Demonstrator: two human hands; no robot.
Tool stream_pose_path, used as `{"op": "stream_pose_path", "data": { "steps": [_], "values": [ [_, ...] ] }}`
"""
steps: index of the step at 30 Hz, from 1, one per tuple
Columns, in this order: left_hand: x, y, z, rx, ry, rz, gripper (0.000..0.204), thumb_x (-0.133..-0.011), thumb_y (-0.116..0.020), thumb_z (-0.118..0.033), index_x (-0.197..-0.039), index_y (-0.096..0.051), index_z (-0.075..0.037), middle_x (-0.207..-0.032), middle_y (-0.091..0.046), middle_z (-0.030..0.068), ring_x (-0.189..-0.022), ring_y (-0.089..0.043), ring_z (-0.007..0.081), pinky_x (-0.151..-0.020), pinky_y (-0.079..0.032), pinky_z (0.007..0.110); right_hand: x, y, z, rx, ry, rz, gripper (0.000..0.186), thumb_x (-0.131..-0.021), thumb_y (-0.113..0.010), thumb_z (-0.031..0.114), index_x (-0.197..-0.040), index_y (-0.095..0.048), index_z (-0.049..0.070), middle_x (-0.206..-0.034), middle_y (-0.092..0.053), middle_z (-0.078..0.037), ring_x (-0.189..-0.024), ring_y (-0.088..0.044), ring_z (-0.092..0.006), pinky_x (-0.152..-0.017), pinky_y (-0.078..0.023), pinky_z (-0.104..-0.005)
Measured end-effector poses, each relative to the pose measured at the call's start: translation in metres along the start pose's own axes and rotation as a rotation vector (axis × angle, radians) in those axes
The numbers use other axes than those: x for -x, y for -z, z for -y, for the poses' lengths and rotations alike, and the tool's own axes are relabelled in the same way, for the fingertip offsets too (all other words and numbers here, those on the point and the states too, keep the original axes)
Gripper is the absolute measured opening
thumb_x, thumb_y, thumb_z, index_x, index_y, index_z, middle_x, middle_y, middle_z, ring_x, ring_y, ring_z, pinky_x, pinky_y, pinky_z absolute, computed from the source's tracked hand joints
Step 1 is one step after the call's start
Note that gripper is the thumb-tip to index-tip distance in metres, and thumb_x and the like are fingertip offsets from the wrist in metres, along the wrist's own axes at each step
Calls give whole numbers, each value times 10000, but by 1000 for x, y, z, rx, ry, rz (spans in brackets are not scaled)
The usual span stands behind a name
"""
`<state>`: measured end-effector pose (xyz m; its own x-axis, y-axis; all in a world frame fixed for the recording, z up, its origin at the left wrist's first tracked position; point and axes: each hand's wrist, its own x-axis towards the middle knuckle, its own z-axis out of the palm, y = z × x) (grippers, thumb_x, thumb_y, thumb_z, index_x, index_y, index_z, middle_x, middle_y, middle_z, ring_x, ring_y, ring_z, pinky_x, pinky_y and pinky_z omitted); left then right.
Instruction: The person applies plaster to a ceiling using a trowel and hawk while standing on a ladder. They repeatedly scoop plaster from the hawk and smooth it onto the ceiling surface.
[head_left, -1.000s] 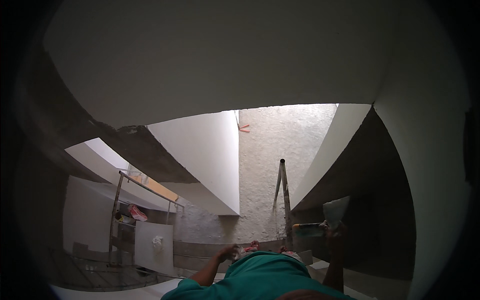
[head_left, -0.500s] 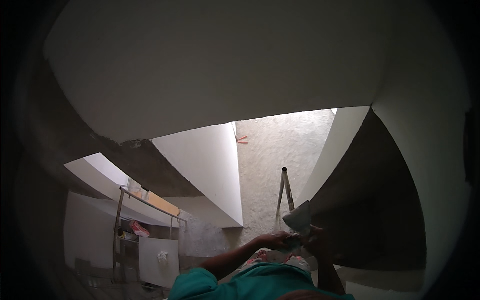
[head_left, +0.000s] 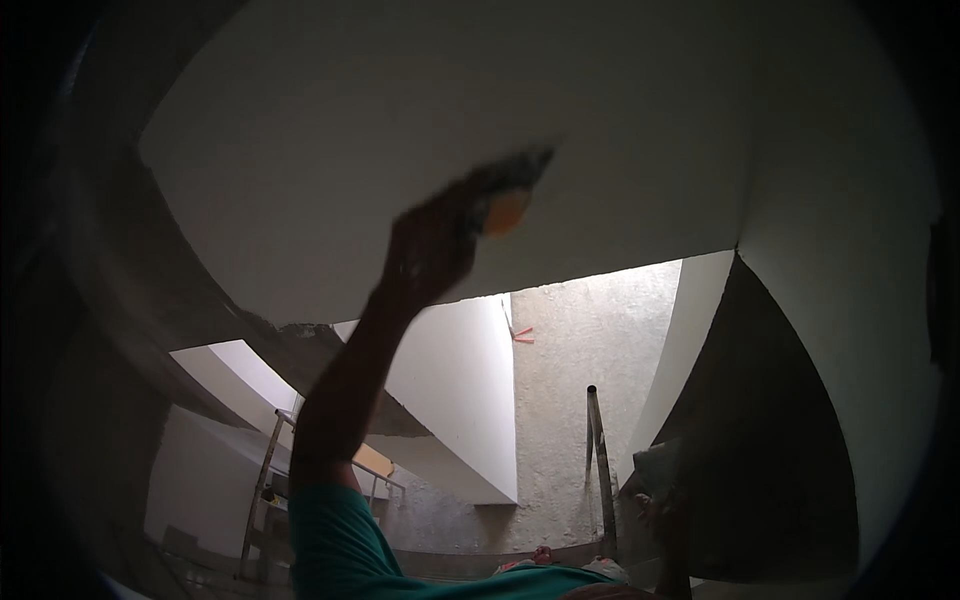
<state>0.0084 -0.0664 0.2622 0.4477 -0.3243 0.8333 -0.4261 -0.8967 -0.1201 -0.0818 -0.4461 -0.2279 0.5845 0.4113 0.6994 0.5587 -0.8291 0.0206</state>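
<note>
My left hand [head_left: 435, 240] is raised on an outstretched arm in front of a broad pale plastered surface [head_left: 600, 120]. It is closed on a dark, thin-bladed scraper [head_left: 515, 170] with an orange part; motion blurs the tool. Whether its edge touches the surface I cannot tell. Low on the right, my right hand [head_left: 665, 510] is closed around a putty knife, its wide grey blade [head_left: 655, 462] pointing up. Deep shadow hides most of those fingers and the handle.
A metal tube frame [head_left: 600, 460] stands in front of my body, and another tubular frame [head_left: 262, 480] is at the left. A white wall block [head_left: 455, 400] and a dark recess [head_left: 770, 440] flank the rough grey floor [head_left: 590, 330]. Small orange-red strips [head_left: 523, 336] lie there.
My left hand has gone from beside the right hand, low in front of me, up and left to the pale surface. The right hand with the putty knife has shifted slightly right and down.
</note>
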Motion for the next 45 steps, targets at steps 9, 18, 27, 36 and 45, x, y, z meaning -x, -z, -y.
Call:
{"op": "stream_pose_path", "data": {
  "steps": [9, 18, 27, 36, 45],
  "values": [
    [-236, 34, 74, -917, -21, -268, 620, -801, -474, -6, -1411, -428, -106, -1402, -489, 152, -1268, -465, 369, -1038, -351, 541, 73, -4, -46, -422, -331, 347, 335, -845, -726, 347, -823, -590, 42, -516, -584, -37, -403, -558, -134, -433, -448, -283],
    [-276, 23, 108, -979, 93, -251, 639, -844, -447, -20, -1454, -361, -188, -1456, -426, 105, -1319, -412, 314, -1056, -319, 592, -19, 93, -58, -705, -988, 620, 358, -828, -714, 360, -629, -589, 90, -493, -576, -23, -544, -571, -226, -701, -447, -388],
    [-206, -9, 118, -906, 74, -130, 693, -804, -480, -66, -1458, -366, -262, -1466, -433, 62, -1331, -414, 319, -1065, -238, 666, 1, 74, -71, -623, -752, 459, 303, -833, -698, 344, -760, -613, 62, -516, -592, -27, -611, -598, -238, -737, -452, -385],
    [-54, -89, 65, -875, 180, 9, 600, -851, -484, -26, -1439, -377, -74, -1457, -422, 167, -1324, -402, 392, -1093, -242, 608, -18, 85, -81, -819, -1011, 558, 210, -828, -729, 176, -894, -590, 34, -593, -609, -59, -466, -576, -133, -484, -456, -306],
    [91, -167, 50, -805, 193, -43, 774, -754, -609, 7, -1467, -365, -168, -1471, -416, 126, -1366, -355, 379, -1058, -226, 613, -10, 89, -89, -1036, -1163, 534, 198, -834, -722, 145, -920, -593, 21, -601, -586, -42, -484, -573, -112, -456, -438, -271]
  ]
}}
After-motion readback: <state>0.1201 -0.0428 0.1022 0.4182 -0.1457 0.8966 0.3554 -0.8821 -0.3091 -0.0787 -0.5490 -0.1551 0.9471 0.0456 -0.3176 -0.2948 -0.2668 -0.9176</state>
